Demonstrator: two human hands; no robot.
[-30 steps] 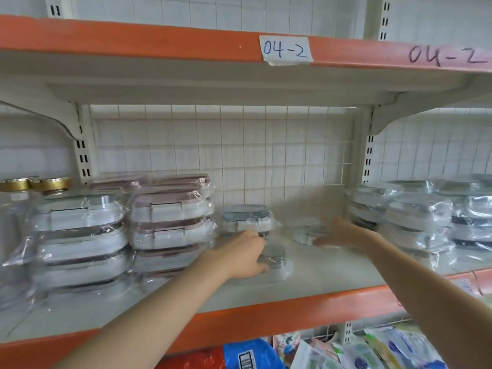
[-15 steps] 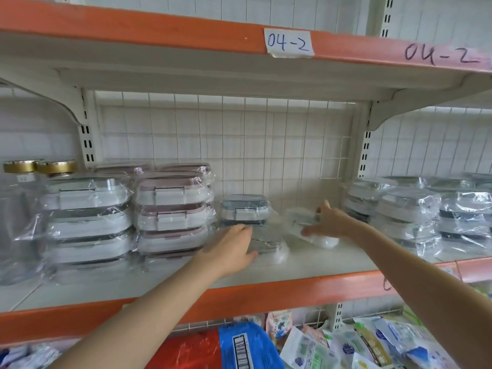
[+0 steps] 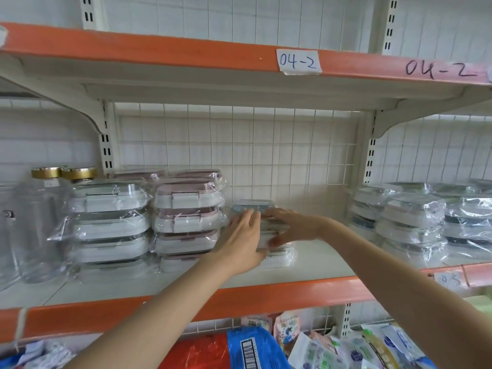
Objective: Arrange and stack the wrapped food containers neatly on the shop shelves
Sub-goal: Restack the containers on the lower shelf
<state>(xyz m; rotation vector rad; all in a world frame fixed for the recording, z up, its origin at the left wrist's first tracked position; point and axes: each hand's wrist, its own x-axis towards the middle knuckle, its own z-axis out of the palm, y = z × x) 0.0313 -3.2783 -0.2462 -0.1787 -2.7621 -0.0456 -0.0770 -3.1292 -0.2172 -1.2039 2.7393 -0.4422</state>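
A small wrapped container (image 3: 266, 231) sits on top of another one (image 3: 282, 258) in the middle of the shelf (image 3: 306, 265). My right hand (image 3: 291, 227) grips it from the right, fingers over its top and thumb below. My left hand (image 3: 243, 239) presses flat against its left side. Behind them stands a blue-lidded wrapped container (image 3: 253, 204). To the left are a stack of pink-lidded containers (image 3: 186, 214) and a stack of grey-lidded ones (image 3: 109, 222).
Glass jars with gold lids (image 3: 45, 225) stand at the far left. More wrapped containers (image 3: 411, 222) are piled on the right section. The upper shelf's orange edge carries a label "04-2" (image 3: 297, 62). Snack packets (image 3: 346, 350) fill the shelf below.
My right hand has carried the small container from the right side of the shelf leftward onto the middle stack. My left hand has risen to its left side.
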